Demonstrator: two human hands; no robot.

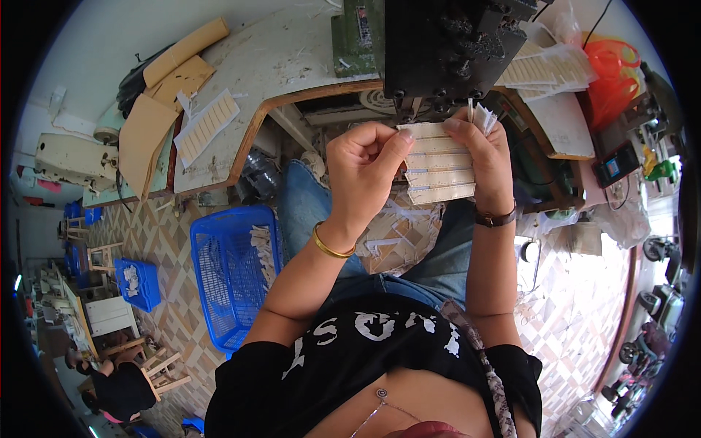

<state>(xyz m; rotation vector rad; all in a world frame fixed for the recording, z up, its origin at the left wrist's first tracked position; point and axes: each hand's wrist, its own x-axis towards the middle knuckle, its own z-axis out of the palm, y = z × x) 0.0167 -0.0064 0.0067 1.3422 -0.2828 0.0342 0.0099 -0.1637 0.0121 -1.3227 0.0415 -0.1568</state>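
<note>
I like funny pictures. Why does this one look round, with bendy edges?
Head view: a fisheye lens rounds it, black at the corners; the curved wooden table edge bows; the cream slotted card sheet held by both hands is sharp; bright daylight whitens the tiled floor on the right.

1. I count two hands raised at the machine: left hand (363,169), right hand (488,162).
2. One pale perforated strip sheet (440,164) sits between them.
3. Two more strip sheets lie on the bench: one at left (206,125), one stack at right (546,69).
4. Two blue plastic baskets on the floor: a large one (232,281), a small one (139,283).
5. One gold bangle (332,247), one brown wristwatch (496,217).
6. One black machine head (445,45).
7. One orange bag (612,77).
8. One other person (120,387), lower left.
</note>
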